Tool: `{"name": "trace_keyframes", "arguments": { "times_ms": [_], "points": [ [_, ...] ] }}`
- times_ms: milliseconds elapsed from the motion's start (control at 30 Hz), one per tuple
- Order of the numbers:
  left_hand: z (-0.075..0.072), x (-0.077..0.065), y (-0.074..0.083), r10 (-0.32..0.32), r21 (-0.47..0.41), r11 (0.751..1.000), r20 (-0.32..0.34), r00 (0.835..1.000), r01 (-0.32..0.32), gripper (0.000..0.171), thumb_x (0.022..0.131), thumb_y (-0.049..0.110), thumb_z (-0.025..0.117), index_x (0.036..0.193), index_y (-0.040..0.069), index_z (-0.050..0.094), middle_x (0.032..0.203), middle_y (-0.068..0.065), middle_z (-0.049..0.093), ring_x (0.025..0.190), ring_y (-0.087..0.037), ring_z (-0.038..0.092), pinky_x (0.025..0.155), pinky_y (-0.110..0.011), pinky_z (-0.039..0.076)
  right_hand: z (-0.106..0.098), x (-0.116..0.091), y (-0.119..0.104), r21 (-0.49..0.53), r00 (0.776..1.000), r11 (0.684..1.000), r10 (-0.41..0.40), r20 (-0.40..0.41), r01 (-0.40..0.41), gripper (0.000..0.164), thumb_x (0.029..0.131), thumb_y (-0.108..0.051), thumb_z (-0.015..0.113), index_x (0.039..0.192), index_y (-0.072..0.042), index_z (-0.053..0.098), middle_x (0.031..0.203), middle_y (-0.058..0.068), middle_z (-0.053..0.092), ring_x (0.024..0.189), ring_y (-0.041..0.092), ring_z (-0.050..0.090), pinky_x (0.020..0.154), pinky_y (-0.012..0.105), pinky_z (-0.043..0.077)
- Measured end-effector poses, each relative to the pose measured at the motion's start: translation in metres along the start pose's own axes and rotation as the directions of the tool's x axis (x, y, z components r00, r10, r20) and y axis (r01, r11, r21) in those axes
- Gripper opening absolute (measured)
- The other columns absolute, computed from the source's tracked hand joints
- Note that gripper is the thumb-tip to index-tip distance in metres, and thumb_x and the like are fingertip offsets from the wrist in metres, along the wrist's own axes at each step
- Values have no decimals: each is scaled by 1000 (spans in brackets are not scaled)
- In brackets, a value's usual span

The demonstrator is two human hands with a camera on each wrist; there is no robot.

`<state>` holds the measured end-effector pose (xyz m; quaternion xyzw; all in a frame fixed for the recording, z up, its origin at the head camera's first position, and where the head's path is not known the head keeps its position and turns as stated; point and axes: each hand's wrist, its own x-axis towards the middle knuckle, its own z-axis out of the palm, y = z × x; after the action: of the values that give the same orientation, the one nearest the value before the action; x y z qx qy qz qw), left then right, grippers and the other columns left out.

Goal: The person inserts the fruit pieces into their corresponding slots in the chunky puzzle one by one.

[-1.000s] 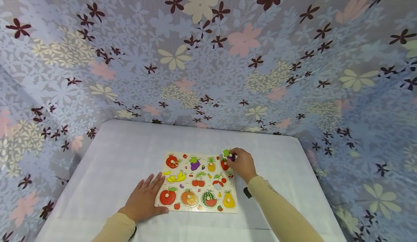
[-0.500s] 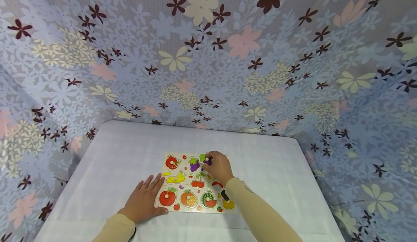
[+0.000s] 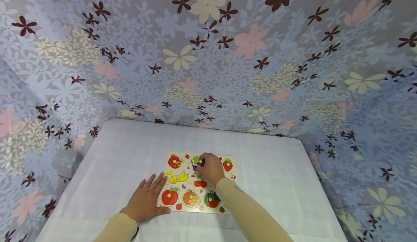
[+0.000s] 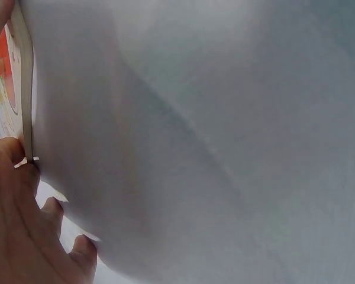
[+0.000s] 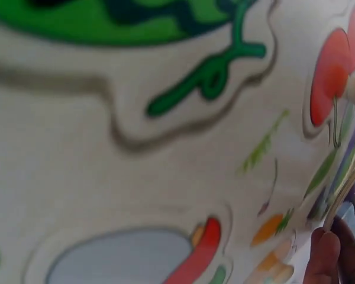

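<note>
A wooden fruit puzzle board lies on the white table. My right hand pinches a grape puzzle piece over the printed grapes in its top row, covering part of them. In the right wrist view, the piece's edge stands tilted against the board between thumb and fingers. My left hand lies flat at the board's left edge, fingers straight and thumb by the lower left corner. The left wrist view shows fingertips of that hand at the board's side.
Knobbed pieces fill other spots: pomegranate, bananas, apple, orange, watermelon and strawberry. My right forearm hides the lower right of the board. A flowered curtain surrounds the table.
My right hand has carried the grape piece left, from beside the strawberry, past the pineapple, to the printed grapes. The left hand has stayed at the board's edge.
</note>
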<state>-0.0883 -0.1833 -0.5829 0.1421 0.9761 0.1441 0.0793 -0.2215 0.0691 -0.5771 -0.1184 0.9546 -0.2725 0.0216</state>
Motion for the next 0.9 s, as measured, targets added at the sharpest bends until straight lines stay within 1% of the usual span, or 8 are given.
{"name": "trace_keyframes", "arguments": {
  "times_ms": [133, 233, 333, 433, 600, 733, 833, 900],
  "points": [
    [0, 1, 1, 0, 0, 1000, 3, 1000, 0, 110, 73, 70, 74, 156, 9, 35, 162, -8, 27, 146, -36, 24, 116, -57, 21, 5, 2, -2, -55, 1000, 998, 6, 0, -6, 25, 81, -23, 81, 100, -12, 70, 90, -5, 60, 78, 12, 55, 74, 29, 54],
    [0, 1, 1, 4, 7, 1000, -1, 1000, -4, 110, 73, 70, 74, 156, 9, 35, 162, -8, 27, 146, -36, 24, 116, -57, 21, 8, 2, -3, -105, 999, 994, -32, -28, 29, 20, 81, -23, 81, 94, -13, 69, 87, -5, 58, 77, 13, 53, 71, 30, 53],
    [2, 1, -1, 13, 15, 1000, -17, 1000, -13, 110, 74, 71, 73, 156, 8, 34, 162, -8, 28, 146, -36, 25, 116, -57, 21, 10, 1, -4, -155, 995, 986, -78, -58, 68, 18, 83, -23, 80, 91, -14, 67, 87, -4, 59, 77, 15, 54, 69, 30, 53],
    [2, 1, -2, 20, 23, 1000, -27, 999, -19, 110, 74, 72, 72, 156, 8, 34, 162, -9, 28, 146, -36, 25, 115, -57, 22, 11, 1, -5, -184, 994, 980, -88, -72, 73, 18, 84, -25, 79, 94, -14, 68, 90, -1, 61, 79, 17, 56, 72, 32, 55],
    [2, 0, -2, 27, 18, 999, -35, 999, -27, 110, 74, 70, 73, 155, 7, 35, 162, -10, 28, 146, -37, 26, 115, -58, 22, 14, 3, -4, -213, 995, 976, -57, -82, 38, 20, 86, -29, 78, 97, -14, 70, 99, 2, 64, 85, 20, 60, 76, 35, 57],
    [4, 1, -2, 28, 27, 999, -37, 999, -27, 110, 74, 71, 72, 155, 7, 34, 162, -9, 28, 146, -37, 26, 115, -58, 22, 15, 3, -5, -214, 995, 976, -53, -90, 32, 21, 86, -30, 79, 96, -13, 70, 106, 6, 65, 88, 22, 62, 77, 37, 57],
    [4, 1, -2, 29, 29, 999, -40, 999, -27, 110, 74, 71, 72, 155, 7, 35, 161, -9, 28, 146, -37, 26, 115, -58, 22, 15, 2, -4, -215, 995, 976, -55, -84, 36, 22, 87, -30, 78, 96, -13, 70, 111, 6, 64, 90, 22, 62, 78, 36, 57],
    [5, 1, -3, 31, 24, 999, -43, 999, -30, 110, 74, 71, 72, 155, 7, 35, 161, -10, 29, 145, -38, 27, 115, -58, 23, 13, 1, -4, -216, 997, 976, -53, -62, 38, 23, 87, -32, 78, 98, -13, 70, 113, 6, 64, 91, 21, 62, 78, 35, 57]
  ]
}}
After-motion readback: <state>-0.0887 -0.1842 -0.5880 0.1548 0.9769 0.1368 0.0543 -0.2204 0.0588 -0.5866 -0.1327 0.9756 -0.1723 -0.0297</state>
